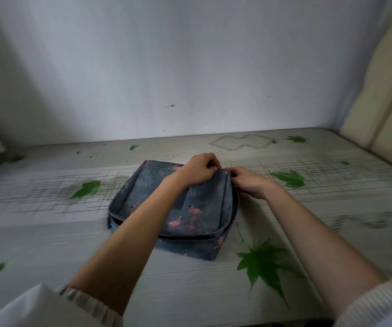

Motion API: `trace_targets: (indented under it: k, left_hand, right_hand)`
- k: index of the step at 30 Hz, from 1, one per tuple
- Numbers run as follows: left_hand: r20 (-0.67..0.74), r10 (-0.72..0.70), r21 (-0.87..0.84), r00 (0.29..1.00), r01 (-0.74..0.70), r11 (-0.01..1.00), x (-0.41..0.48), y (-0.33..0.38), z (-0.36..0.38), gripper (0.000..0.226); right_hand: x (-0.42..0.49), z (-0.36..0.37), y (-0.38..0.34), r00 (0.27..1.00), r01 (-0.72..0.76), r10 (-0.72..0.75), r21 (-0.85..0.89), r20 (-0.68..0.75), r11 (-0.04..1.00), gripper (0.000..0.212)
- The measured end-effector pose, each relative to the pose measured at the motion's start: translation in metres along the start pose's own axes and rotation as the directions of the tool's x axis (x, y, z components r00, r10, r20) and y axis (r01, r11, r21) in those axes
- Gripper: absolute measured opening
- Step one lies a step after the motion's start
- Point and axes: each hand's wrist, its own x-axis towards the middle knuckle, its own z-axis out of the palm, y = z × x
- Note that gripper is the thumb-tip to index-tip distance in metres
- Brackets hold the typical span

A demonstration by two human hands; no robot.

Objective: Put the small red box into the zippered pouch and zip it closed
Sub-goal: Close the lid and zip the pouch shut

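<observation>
A person bends over a slate-blue fabric zippered pouch (190, 208) printed with pink flamingos, which lies flat on a pale wood-grain tabletop (49, 232) patterned with green leaves. Both hands are together at the zippered pouch's far right corner. The left hand (199, 169) reaches across the top panel, fingers curled and pinching the fabric at that corner. The right hand (247, 182) is just beside it, fingers curled in against the same edge. Whether it has the zip's pull cannot be told from here, as the fingers hide it.

The small red box is nowhere in sight. It may sit inside the zippered pouch, though nothing shows that. The step in hand looks like the closing. The dark zip track (185, 237) gapes along the near edge and round the left side, so most of the run appears undone.

The next move likely calls for one hand to keep the corner taut while the other draws the pull round the soft, sagging rim. The cloth looks limp and may bunch ahead of the slider.
</observation>
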Motion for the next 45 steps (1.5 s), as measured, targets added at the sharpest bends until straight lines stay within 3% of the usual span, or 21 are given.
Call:
trace_targets:
  k: [12, 20, 30, 39, 45]
  left_hand:
    - [-0.008, -0.076, 0.079, 0.997, 0.076, 0.994, 0.000, 0.000, -0.004, 0.023]
    - [-0.114, -0.174, 0.103, 0.978, 0.186, 0.977, -0.001, -0.004, -0.006, 0.022]
    - [-0.199, -0.219, 0.122, 0.955, 0.246, 0.962, -0.004, 0.002, -0.005, 0.025]
    - [-0.327, -0.266, 0.178, 0.907, 0.336, 0.925, -0.008, -0.013, -0.005, 0.026]
    - [-0.286, -0.248, 0.149, 0.926, 0.298, 0.943, -0.010, -0.014, -0.007, 0.026]
  right_hand:
    - [-0.003, -0.002, -0.005, 0.953, 0.102, -0.202, -0.388, -0.226, 0.916, 0.016]
    - [-0.025, -0.015, 0.000, 0.934, 0.121, -0.235, -0.380, -0.270, 0.917, 0.010]
    - [-0.048, -0.002, -0.005, 0.908, 0.237, -0.351, -0.411, -0.229, 0.880, 0.006]
    - [-0.072, 0.004, -0.008, 0.957, 0.255, -0.290, -0.429, -0.019, 0.867, 0.008]
    - [-0.079, 0.007, -0.007, 0.960, 0.250, -0.280, -0.390, -0.022, 0.886, 0.007]
